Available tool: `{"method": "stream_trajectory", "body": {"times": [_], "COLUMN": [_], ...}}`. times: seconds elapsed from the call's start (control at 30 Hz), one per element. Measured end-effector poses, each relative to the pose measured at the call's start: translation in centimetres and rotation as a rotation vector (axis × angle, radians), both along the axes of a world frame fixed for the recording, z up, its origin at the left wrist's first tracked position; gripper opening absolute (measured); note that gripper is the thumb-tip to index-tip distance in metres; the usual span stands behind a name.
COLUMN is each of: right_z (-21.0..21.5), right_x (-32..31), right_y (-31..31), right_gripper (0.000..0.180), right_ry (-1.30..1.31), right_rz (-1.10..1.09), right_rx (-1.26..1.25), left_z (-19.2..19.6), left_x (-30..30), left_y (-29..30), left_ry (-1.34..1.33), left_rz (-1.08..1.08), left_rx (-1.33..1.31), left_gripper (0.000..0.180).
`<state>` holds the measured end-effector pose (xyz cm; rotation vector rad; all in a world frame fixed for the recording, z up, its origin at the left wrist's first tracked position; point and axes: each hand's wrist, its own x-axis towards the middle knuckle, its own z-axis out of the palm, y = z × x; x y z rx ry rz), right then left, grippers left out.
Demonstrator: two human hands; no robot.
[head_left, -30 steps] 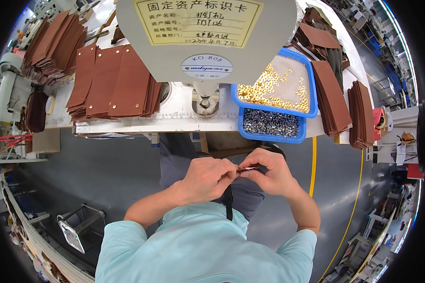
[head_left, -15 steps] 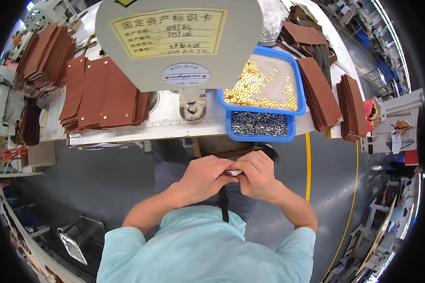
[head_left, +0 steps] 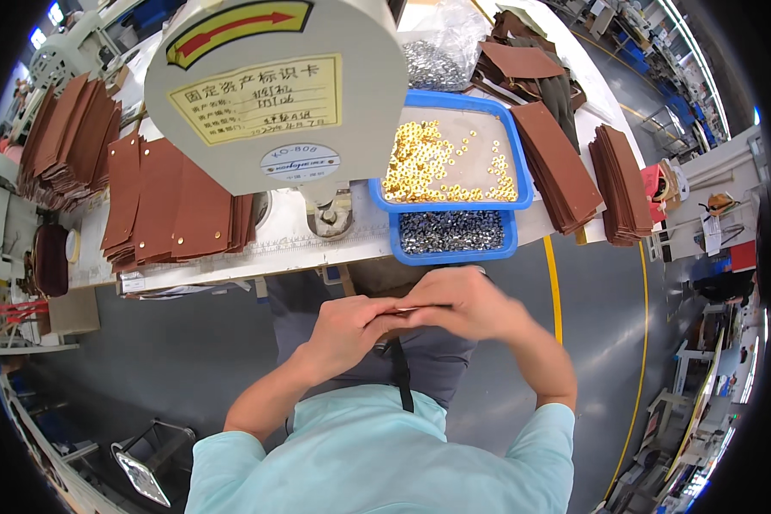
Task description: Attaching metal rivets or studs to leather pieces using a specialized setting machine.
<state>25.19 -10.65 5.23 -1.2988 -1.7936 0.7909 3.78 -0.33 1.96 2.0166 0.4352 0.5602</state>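
Left hand (head_left: 344, 332) and right hand (head_left: 463, 301) pinched together on a thin brown piece (head_left: 405, 310) (mostly hidden), held over the lap just below the blue tray (head_left: 512, 184) of gold eyelets (head_left: 424, 163)

Open room lies between the hands (head_left: 411, 317) and the bench edge (head_left: 231, 267) — forward, the press head (head_left: 274, 94), blue trays (head_left: 454, 233) and brown leather stacks (head_left: 176, 206) block the bench — bare only by the ruler strip.

glossy plastic tray (head_left: 522, 184), shiny brass eyelets (head_left: 428, 163)
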Motion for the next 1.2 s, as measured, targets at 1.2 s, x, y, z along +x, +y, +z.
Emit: {"method": "stream_trajectory", "body": {"times": [1.2], "right_z": [-2.3], "right_x": [-4.8], "right_y": [-0.4], "right_gripper": [0.019], "right_ry": [0.058], "right_rz": [-0.512], "right_rx": [0.266], "left_z": [1.1], "left_x": [-2.6], "left_y": [0.9], "left_ry": [-0.016], "left_rz": [-0.158], "left_rx": [-1.06], "left_gripper": [0.048]}}
